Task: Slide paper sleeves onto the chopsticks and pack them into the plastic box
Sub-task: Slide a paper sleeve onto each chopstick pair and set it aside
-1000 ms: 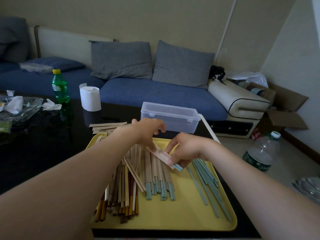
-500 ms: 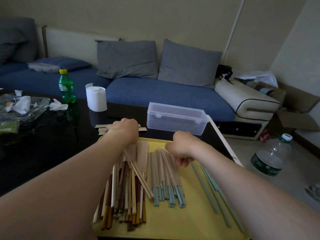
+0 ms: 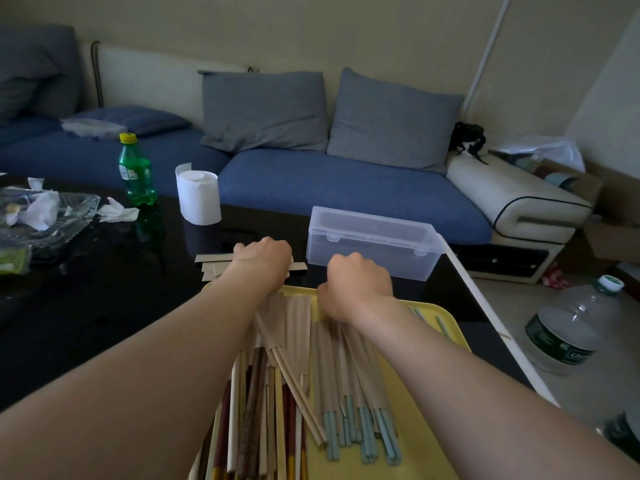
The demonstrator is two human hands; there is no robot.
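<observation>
Clear plastic box point(image 3: 374, 249): closed, seemingly empty; we judge packing unstarted.
Brown-paper-sleeved chopsticks point(image 3: 332, 362): heaped on yellow tray point(image 3: 420, 462).
Fingers: left hand point(image 3: 264, 262) and right hand point(image 3: 354, 286) curled; grasp hidden.

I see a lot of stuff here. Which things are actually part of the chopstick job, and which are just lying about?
Part of the job: plastic box, yellow tray, sleeved chopsticks, bare chopsticks, loose paper sleeves.

Just lying about: green bottle, paper roll, glass dish, crumpled tissues, water bottle.
</observation>
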